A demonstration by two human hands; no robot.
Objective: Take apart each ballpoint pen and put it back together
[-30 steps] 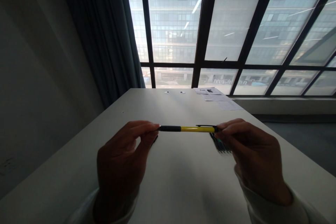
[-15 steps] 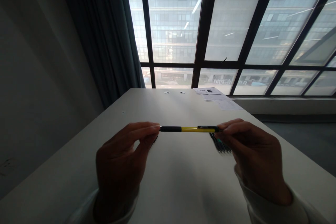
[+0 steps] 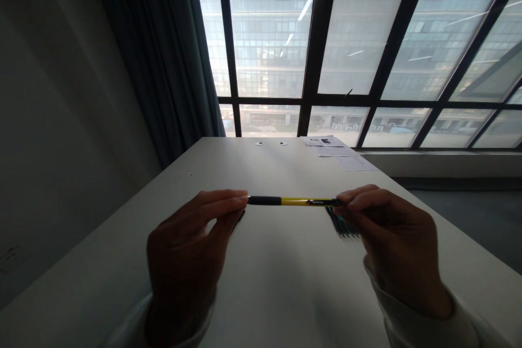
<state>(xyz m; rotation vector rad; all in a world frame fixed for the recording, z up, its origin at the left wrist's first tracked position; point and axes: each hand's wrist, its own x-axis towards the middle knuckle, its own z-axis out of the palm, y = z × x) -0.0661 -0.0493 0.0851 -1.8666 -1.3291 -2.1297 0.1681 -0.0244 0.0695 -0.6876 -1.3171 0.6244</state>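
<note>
Yellow pen [image 3: 296, 202]: held level above white table [image 3: 269, 288]. Judged light, stiff; barrel probably slick, dark grip section [image 3: 265, 200] likely surest hold. Left hand [image 3: 190, 236] pinches tip end, right hand [image 3: 397, 242] clip end; fingertips [image 3: 240, 196] drawn narrow. Dark object [image 3: 239, 219] beyond left hand: too obscured to identify.

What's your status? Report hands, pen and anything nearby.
Left hand and right hand pinching opposite ends of yellow-and-black pen. Pen roughly level, clip facing camera. Dark pens on table, partly behind right hand.
</note>
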